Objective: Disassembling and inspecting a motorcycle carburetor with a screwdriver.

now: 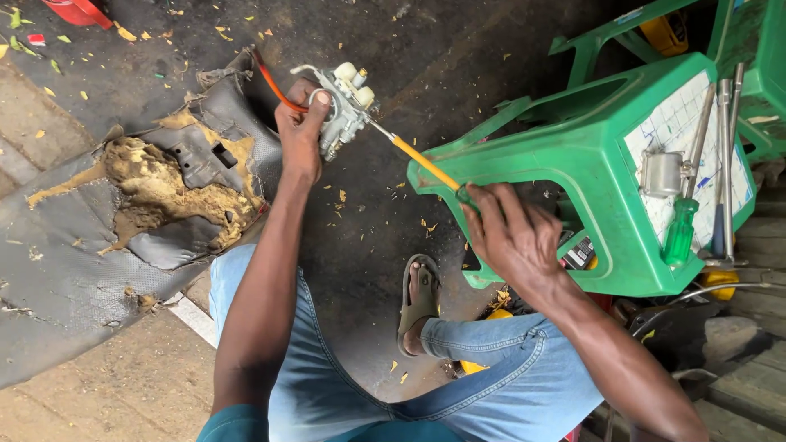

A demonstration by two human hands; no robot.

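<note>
We see the left hand [299, 131] at about eleven o'clock, its grip clamped on a small metal carburetor [344, 106] held above the dark floor [409, 49], an orange hose [274, 88] trailing from it. The right hand [512, 237], near the centre, has its grip closed on a yellow-handled screwdriver [422, 160] whose tip seems to meet the carburetor, though the contact is hard to make out. At three o'clock a green plastic stool [589, 155] carries a green screwdriver [679, 233] and long metal tools [725, 139]. A torn seat [155, 188] lies at nine o'clock.
</note>
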